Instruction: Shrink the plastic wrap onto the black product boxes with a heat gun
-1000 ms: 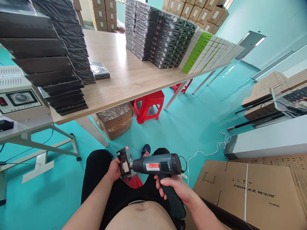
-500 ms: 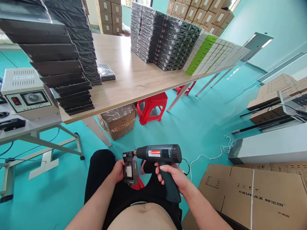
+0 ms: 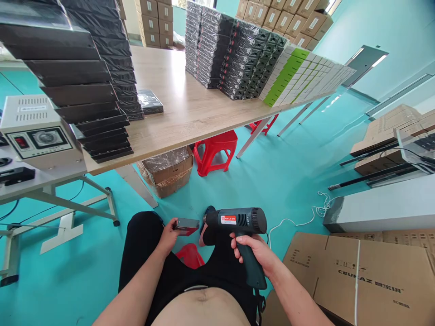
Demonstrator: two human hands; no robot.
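My right hand (image 3: 253,253) is wrapped around the handle of a dark heat gun (image 3: 238,219), whose nozzle points left. Between the fingers of my left hand (image 3: 169,237) is a small flat box (image 3: 188,225), gripped at its left end. The box lies edge-up, with a grey side and a red strip showing. Its right end sits just short of the heat gun's nozzle, with a small gap between them. Both things are above my lap.
A wooden table (image 3: 176,108) carries stacks of black wrapped boxes (image 3: 234,59) and white-green boxes (image 3: 288,77). At left stands a control unit (image 3: 37,131). Red stools (image 3: 217,151) and a carton (image 3: 166,172) are below; a large carton (image 3: 340,271) is at my right.
My left hand has turned the box from its windowed face to a narrow side. The heat gun has moved slightly right and down in my right hand.
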